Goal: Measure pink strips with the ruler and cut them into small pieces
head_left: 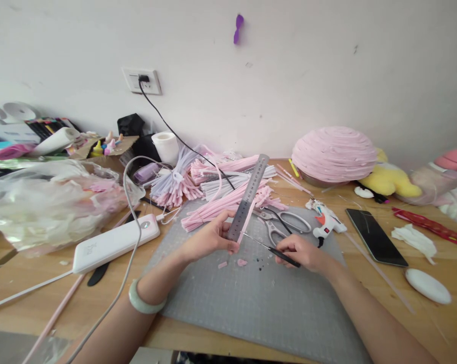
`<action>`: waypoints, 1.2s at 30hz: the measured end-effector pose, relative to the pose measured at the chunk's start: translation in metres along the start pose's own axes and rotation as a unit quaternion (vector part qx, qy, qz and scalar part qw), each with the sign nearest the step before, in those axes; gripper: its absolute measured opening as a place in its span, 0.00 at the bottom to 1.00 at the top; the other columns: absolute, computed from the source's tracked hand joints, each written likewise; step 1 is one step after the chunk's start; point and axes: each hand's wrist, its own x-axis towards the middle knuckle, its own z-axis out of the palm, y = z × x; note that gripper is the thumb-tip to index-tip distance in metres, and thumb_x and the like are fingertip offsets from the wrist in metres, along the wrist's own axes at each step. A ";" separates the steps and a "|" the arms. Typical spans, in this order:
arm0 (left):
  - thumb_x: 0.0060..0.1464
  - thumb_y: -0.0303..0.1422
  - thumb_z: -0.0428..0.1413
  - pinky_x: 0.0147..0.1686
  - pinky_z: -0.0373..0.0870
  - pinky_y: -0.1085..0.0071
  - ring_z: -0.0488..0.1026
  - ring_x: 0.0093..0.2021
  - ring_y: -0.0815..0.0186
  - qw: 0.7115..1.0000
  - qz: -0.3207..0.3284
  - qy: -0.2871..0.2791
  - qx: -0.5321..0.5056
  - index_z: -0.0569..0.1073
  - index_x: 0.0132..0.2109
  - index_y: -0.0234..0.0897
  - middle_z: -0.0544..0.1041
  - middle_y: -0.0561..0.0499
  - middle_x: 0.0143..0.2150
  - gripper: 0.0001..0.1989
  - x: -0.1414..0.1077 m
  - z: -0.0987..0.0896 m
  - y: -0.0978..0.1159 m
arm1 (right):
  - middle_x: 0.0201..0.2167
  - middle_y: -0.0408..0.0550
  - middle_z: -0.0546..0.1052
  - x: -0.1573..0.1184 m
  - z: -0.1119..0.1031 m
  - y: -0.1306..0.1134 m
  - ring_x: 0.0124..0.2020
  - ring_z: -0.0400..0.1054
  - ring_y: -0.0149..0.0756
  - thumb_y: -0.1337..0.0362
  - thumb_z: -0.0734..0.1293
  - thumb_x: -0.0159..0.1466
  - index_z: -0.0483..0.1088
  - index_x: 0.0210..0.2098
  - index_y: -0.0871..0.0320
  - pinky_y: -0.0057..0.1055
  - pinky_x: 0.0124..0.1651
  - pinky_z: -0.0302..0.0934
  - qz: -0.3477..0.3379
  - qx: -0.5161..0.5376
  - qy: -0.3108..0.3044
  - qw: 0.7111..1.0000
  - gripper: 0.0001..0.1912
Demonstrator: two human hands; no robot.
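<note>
My left hand (221,233) is closed on the lower end of a metal ruler (247,199), which slants up and away to the right. A thin pink strip (248,215) lies along the ruler's right edge, pinched with it. In my right hand (302,252) is a slim black-handled tool (276,251); its thin metal tip meets the strip near the ruler's lower end. I cannot tell its exact kind. Below on the grey cutting mat (258,308) lie small pink scraps (242,262). Large scissors (279,222) rest behind my right hand.
Bundles of pink and pale fuzzy stems (213,212) lie behind the mat. A pink dome (334,154), a glue gun (327,225) and a phone (376,236) are on the right. At left are a white power bank (116,242), a looping cable (128,273) and a plastic bag (53,202).
</note>
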 end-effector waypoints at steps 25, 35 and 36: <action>0.40 0.36 0.58 0.30 0.64 0.68 0.70 0.31 0.62 0.878 -0.081 0.240 0.407 0.69 0.42 0.34 0.71 0.49 0.33 0.20 -0.002 -0.013 0.004 | 0.14 0.40 0.62 0.000 0.002 0.004 0.16 0.53 0.24 0.57 0.61 0.54 0.69 0.21 0.63 0.22 0.19 0.45 0.035 0.043 0.030 0.998 0.15; 0.51 0.34 0.51 0.32 0.63 0.74 0.66 0.30 0.71 0.986 0.024 0.042 0.157 0.70 0.44 0.35 0.71 0.50 0.36 0.13 -0.006 0.006 0.012 | 0.13 0.39 0.60 0.000 0.005 -0.001 0.16 0.52 0.24 0.52 0.61 0.54 0.70 0.23 0.64 0.22 0.19 0.45 0.005 0.017 0.003 1.000 0.19; 0.50 0.33 0.52 0.31 0.62 0.75 0.65 0.29 0.72 0.989 0.010 0.044 0.142 0.70 0.44 0.34 0.71 0.52 0.33 0.13 -0.006 0.006 0.012 | 0.13 0.39 0.60 0.000 0.005 -0.001 0.16 0.52 0.24 0.52 0.61 0.54 0.70 0.23 0.64 0.22 0.19 0.45 0.006 0.017 0.001 1.000 0.19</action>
